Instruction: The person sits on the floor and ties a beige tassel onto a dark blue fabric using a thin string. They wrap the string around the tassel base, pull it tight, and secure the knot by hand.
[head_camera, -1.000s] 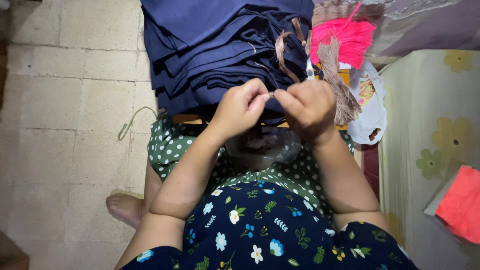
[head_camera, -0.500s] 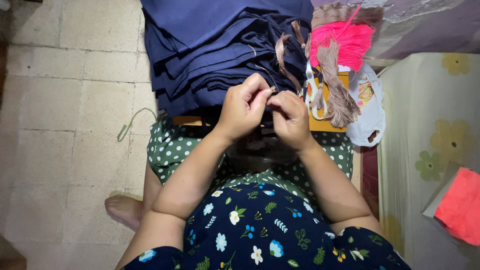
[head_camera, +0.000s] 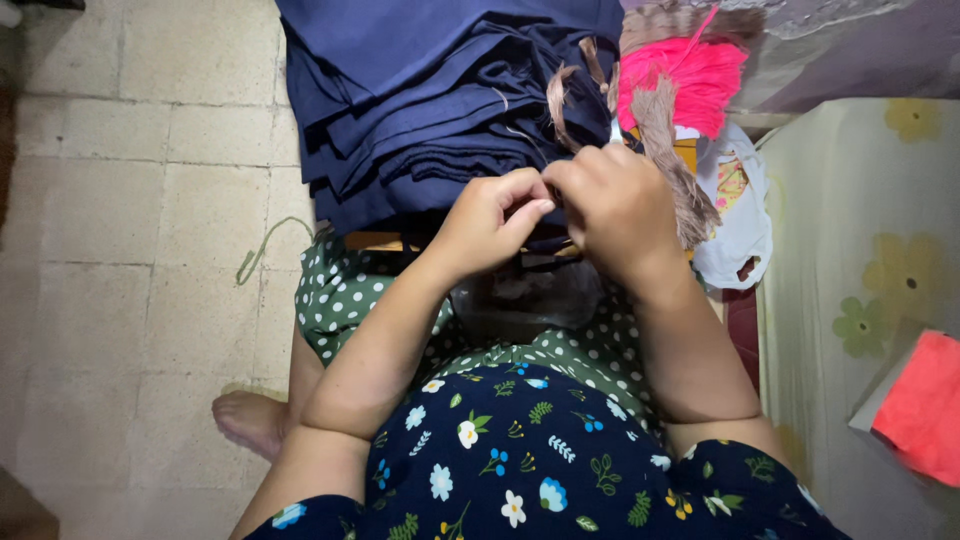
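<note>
At the far left lies a tiled floor (head_camera: 120, 200) of pale square slabs, with a thin greenish cord (head_camera: 262, 245) curled on it just beside the person's lap; a bare foot (head_camera: 250, 420) shows lower down, below the green polka-dot skirt (head_camera: 340, 300); above the lap sits a stack of folded navy cloth (head_camera: 430, 100), its folded edges running across the view and slanting down to the right, its long axis reaching from the lap up to the top edge. The left hand (head_camera: 490, 222) is curled shut, thumb and fingertips pinched together at the near edge of the stack; what it pinches is too small to tell. Touching it, the right hand (head_camera: 615, 205) is likewise closed, knuckles up, its fingers meeting those of the left at the same spot on the cloth. Tan fringe strips (head_camera: 670, 160) rise from behind the right hand, pointing up and slightly left, one hanging down past the wrist; behind them lies a bright pink tassel bundle (head_camera: 690, 75); a white plastic bag (head_camera: 740, 215) sits just right of the wrist; farther right is a pale surface with yellow flowers (head_camera: 860, 250), and a red cloth piece (head_camera: 920, 405) at the edge.
</note>
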